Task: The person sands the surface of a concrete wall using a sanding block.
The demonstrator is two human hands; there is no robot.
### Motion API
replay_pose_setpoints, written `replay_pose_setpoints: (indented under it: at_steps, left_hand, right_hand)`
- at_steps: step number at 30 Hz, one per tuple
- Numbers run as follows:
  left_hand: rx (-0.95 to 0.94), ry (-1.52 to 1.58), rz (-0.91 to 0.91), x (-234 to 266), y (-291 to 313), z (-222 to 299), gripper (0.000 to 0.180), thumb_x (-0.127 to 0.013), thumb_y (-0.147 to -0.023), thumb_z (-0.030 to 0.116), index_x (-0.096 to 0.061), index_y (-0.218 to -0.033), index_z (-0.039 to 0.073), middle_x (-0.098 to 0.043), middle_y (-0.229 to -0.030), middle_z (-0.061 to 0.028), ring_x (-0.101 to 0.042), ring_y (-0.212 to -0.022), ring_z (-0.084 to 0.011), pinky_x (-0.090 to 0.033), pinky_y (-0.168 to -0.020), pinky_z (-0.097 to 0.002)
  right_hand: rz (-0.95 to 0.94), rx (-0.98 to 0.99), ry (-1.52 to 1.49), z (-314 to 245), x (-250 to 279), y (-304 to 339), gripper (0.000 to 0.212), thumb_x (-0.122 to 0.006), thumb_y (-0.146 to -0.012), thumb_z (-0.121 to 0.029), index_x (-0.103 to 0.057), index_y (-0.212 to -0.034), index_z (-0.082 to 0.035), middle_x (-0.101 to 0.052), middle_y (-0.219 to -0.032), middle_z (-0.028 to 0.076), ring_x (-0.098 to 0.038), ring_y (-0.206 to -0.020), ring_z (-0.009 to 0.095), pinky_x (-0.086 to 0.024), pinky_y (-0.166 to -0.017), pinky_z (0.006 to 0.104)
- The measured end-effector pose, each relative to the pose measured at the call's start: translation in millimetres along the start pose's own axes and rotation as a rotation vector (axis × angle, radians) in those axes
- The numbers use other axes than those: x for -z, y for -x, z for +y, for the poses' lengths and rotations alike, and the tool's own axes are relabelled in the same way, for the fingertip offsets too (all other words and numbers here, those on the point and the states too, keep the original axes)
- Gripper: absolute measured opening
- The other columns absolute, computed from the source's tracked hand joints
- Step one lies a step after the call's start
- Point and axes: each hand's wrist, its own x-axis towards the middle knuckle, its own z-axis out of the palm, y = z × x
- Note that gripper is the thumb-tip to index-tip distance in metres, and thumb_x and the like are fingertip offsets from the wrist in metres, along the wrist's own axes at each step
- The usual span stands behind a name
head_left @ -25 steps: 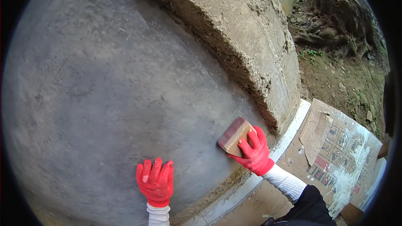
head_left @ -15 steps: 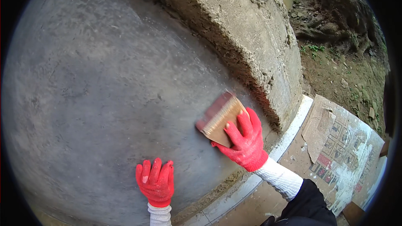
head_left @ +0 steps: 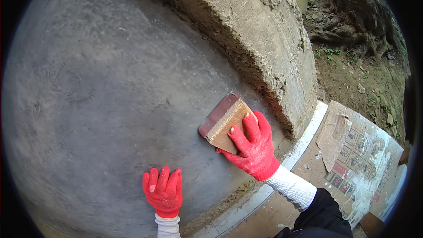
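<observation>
My right hand [head_left: 253, 147], in a red coated glove with a white knit cuff, grips a wide scraper [head_left: 229, 125]. The scraper has a flat tan wooden body and a dark red blade [head_left: 221, 113] along its upper left side. Two fingers lie over the wood; the thumb is at its lower edge. The blade lies against the smooth grey cement surface [head_left: 110, 101], or very close to it. Lower left, my left hand [head_left: 163, 191], gloved in the same red, rests flat on the cement with its fingers extended and holds nothing.
A rough raised concrete ledge [head_left: 260, 39] curves along the upper right of the surface. Below right runs a white tiled edge [head_left: 304, 136], then a paint-spattered cardboard sheet [head_left: 352, 158]. Bare soil [head_left: 352, 79] and a tree stump [head_left: 352, 13] lie beyond.
My right hand has slid the scraper slightly to the left across the cement. My left hand stays in place.
</observation>
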Motion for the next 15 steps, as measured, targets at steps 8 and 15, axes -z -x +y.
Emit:
replay_pose_setpoints:
  at_steps: [8,15]
  left_hand:
    - [-0.015,0.023,0.038,-2.5,-5.8,5.1,0.015,-0.078,-0.072,0.015,-0.067,-0.08,0.012,-0.062,-0.094,-0.0036,-0.055,-0.085,-0.0304,-0.041,-0.072,-0.0442]
    - [-0.017,-0.001,0.041,-1.9,0.2,-1.6,0.015,-0.079,-0.072,0.016,-0.067,-0.081,0.012,-0.063,-0.095,-0.0033,-0.056,-0.086,-0.0303,-0.042,-0.073,-0.0443]
  right_hand:
    - [-0.178,0.046,-0.008,43.6,13.9,89.1,0.07,-0.091,-0.053,-0.031,-0.061,-0.115,-0.021,-0.052,-0.126,0.015,-0.056,-0.105,0.049,-0.055,-0.077,0.0555]
    - [-0.034,0.023,-0.051,-28.1,4.0,-59.7,0.077,-0.09,-0.053,-0.028,-0.061,-0.124,-0.024,-0.053,-0.126,0.01,-0.053,-0.109,0.044,-0.053,-0.079,0.054]
